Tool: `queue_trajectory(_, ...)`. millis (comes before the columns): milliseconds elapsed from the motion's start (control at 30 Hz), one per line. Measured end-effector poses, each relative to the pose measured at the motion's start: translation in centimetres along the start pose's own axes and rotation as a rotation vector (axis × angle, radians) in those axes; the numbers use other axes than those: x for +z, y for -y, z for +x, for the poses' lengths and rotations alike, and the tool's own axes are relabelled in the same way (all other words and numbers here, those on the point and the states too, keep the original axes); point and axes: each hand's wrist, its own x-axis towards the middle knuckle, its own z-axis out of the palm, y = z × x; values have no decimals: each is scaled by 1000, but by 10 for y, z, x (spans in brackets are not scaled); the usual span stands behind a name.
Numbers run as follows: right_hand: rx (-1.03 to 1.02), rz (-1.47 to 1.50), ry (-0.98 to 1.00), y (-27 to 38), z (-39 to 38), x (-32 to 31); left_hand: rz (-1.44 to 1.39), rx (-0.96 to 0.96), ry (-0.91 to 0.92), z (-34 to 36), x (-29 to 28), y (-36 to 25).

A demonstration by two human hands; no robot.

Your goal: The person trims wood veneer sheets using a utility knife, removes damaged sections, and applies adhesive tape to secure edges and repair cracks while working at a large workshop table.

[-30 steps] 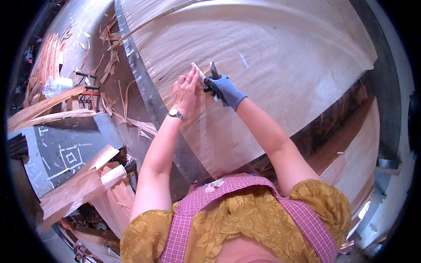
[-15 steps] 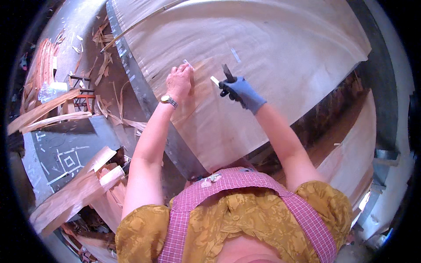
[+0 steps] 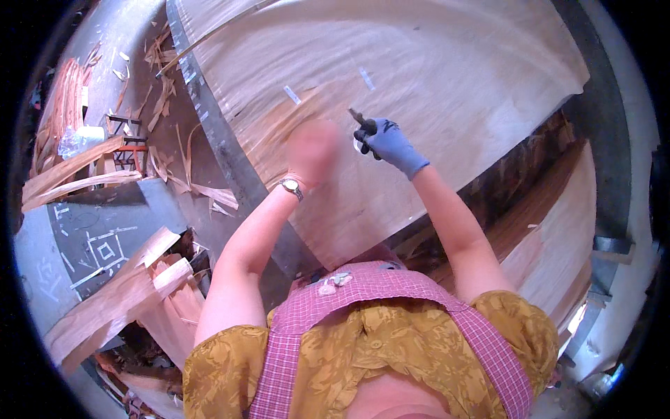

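A large sheet of pale wood veneer lies before me, with two short strips of white tape, a left strip and a right strip, stuck to it. Over its near left part is my left hand, bare, wearing a watch; its fingers are smeared, so their pose is unclear. My right hand, in a blue and black glove, is closed around a dark knife whose blade points up and left. Against that glove's fingers shows a small white piece, mostly hidden.
A dark metal edge runs along the sheet's left side. Scraps of veneer pile up at lower left, near a grey board with white tape marks. A thin stick lies across the far left corner. More veneer sheets rest at right.
My left hand has left the left tape strip, now uncovered, and moved toward me and right. My right hand has shifted slightly; the white strip that stuck out from it no longer does.
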Motion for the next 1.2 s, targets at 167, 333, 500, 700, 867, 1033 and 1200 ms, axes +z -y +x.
queue_trajectory(167, -46, 443, 118, 36, -31, 6, -720, -401, 111, 8, -34, -5)
queue_trajectory(333, -8, 490, 148, 40, -37, 48, -1472, -678, 28, -9, -42, 11)
queue_trajectory(500, 67, 628, 99, 35, -15, 118, -831, -820, -258, -24, -55, 114)
queue_trajectory(700, 73, 646, 57, 52, 28, 174, -214, -832, -18, -2, -68, 175)
queue_trajectory(867, 101, 569, 31, 41, 32, 184, -198, -632, -401, -28, -60, 162)
queue_trajectory(1033, 93, 509, 45, 31, 35, 181, 114, -75, -258, -62, -55, 133)
queue_trajectory(1200, -247, -195, -23, 44, 55, 146, 177, -46, -179, -66, -57, 143)
